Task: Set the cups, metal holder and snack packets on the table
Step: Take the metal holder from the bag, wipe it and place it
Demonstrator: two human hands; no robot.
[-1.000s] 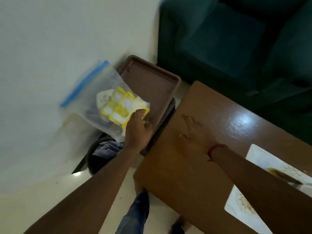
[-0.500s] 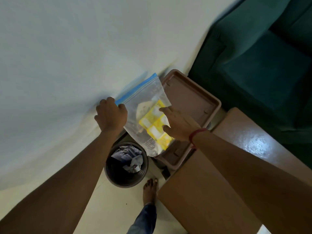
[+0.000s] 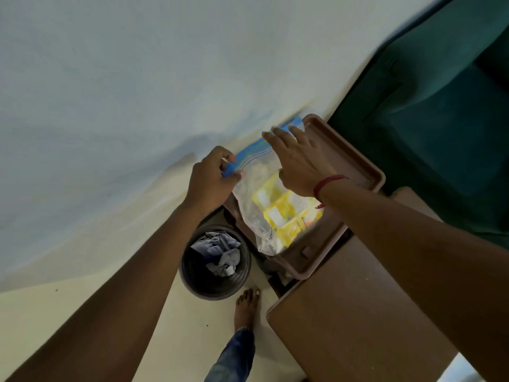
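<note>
A clear zip bag (image 3: 257, 216) with a blue seal strip hangs over a brown tray (image 3: 355, 161). Inside the bag lie yellow and white snack packets (image 3: 286, 210). My left hand (image 3: 212, 183) pinches the left end of the blue strip. My right hand (image 3: 297, 158) lies across the bag's top with its fingers reaching the strip's right end; whether it grips there I cannot tell. No cups or metal holder are in view.
The brown wooden table (image 3: 358, 321) fills the lower right. A dark waste bin (image 3: 216, 261) with crumpled paper stands on the floor next to my bare foot (image 3: 246, 307). A green sofa (image 3: 440, 111) is at the right, the white wall at the left.
My left hand shifted from the bag's lower corner to its blue strip. My right hand left the table, came onto the bag's front, then rose to its top edge.
</note>
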